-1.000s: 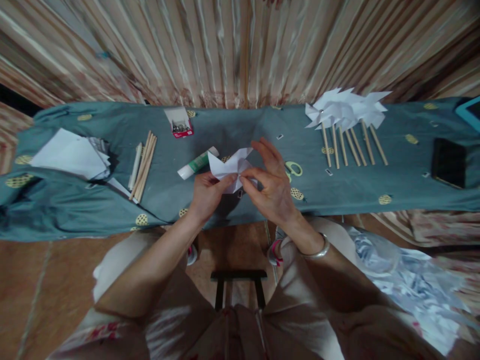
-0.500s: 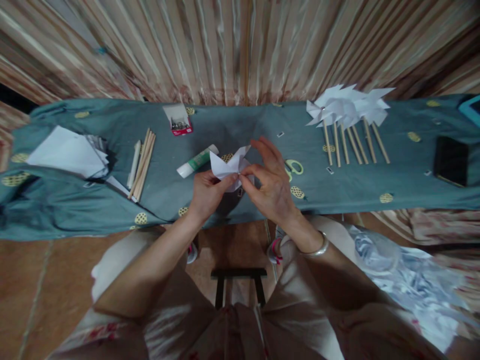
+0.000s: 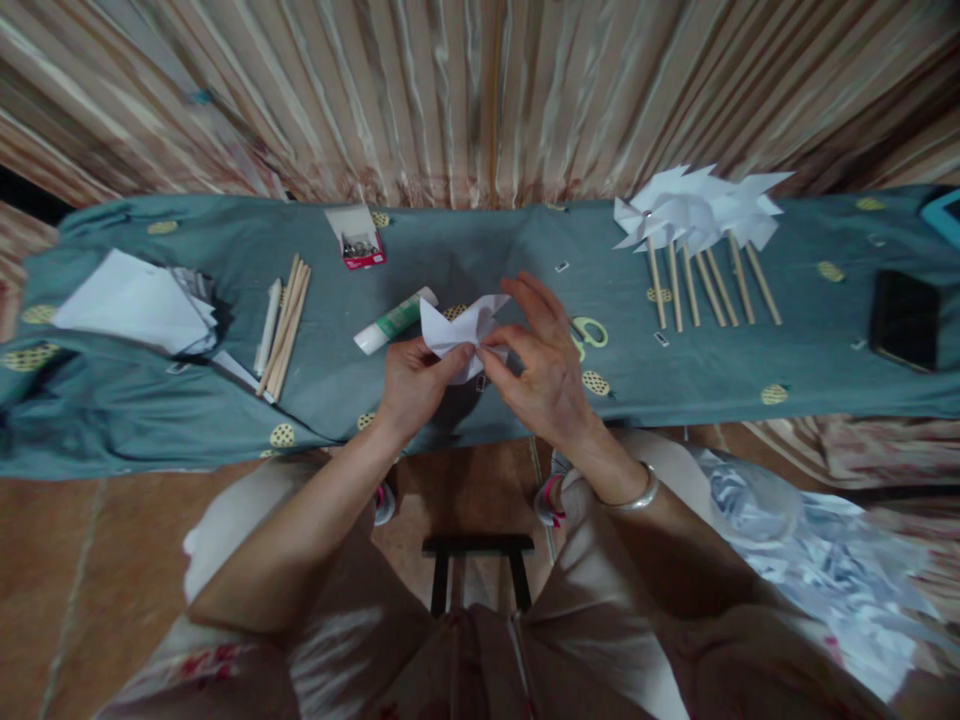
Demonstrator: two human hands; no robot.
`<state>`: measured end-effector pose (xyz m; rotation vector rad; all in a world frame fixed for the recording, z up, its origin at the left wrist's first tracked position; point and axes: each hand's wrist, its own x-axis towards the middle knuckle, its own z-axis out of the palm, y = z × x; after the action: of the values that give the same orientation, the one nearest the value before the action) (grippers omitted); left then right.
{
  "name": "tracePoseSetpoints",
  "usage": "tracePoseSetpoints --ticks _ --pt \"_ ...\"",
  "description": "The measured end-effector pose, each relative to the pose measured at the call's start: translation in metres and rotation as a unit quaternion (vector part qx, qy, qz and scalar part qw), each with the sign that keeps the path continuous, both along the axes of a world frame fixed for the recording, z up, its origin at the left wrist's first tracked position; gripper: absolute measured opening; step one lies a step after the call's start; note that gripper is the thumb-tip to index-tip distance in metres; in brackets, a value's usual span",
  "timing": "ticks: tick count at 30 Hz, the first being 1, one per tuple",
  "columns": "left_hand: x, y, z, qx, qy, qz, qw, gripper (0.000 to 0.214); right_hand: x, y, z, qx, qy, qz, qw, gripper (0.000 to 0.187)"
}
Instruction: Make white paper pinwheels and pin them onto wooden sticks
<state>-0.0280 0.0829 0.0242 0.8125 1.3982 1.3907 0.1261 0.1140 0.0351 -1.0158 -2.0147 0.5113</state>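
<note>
Paper pinwheel (image 3: pixel 457 335), white and part-folded, is held just above the teal cloth (image 3: pixel 450 250) between both hands. Left hand (image 3: pixel 409 385) is closed on its lower edge, thumb and fingers pinching paper. Right hand (image 3: pixel 544 375) pinches the centre from the right, its other fingers spread loosely over the folds. Glue stick (image 3: pixel 394 322) lies just left of the grip. Yellow scissors (image 3: pixel 589 335) are partly hidden behind the right hand. Wooden sticks (image 3: pixel 285 325) and paper stack (image 3: pixel 135 305) lie well left. Finished pinwheels (image 3: pixel 697 215) lie well right, further out. Pin box (image 3: pixel 358 245) sits beyond, to the left.
</note>
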Motion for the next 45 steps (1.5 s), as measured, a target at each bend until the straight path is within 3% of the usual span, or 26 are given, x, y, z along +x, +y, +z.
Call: tracePoseSetpoints --ticks 4,7,10,14,19,26,32,45 --pt "-0.002 0.003 0.0 -0.018 -0.084 0.001 0.996 0.021 0.005 0.004 -0.002 -0.027 0.06 -0.043 0.997 0.014" --pt "-0.002 0.004 0.0 -0.025 -0.136 -0.003 0.99 0.021 0.005 0.009 -0.01 -0.121 0.141 -0.056 0.981 0.037" --pt "-0.002 0.003 0.0 -0.035 -0.154 -0.011 0.987 0.019 0.0 0.012 -0.019 -0.252 0.242 -0.026 0.937 0.054" --pt "-0.001 0.001 0.0 -0.04 -0.15 -0.025 0.988 0.02 -0.006 0.011 -0.022 -0.397 0.318 0.029 0.86 0.059" --pt "-0.001 -0.001 0.0 -0.03 -0.119 -0.04 0.992 0.021 -0.009 0.01 -0.016 -0.455 0.341 0.036 0.822 0.059" --pt "-0.002 -0.004 0.002 -0.025 -0.059 -0.037 0.997 0.026 -0.015 0.009 -0.015 -0.445 0.34 0.031 0.828 0.047" --pt "-0.005 -0.003 -0.001 0.0 -0.002 -0.044 0.999 0.022 -0.015 0.009 -0.017 -0.433 0.327 0.017 0.84 0.047" --pt "-0.007 -0.002 -0.006 0.006 -0.002 -0.037 0.999 0.026 -0.016 0.01 -0.018 -0.42 0.315 0.026 0.851 0.041"
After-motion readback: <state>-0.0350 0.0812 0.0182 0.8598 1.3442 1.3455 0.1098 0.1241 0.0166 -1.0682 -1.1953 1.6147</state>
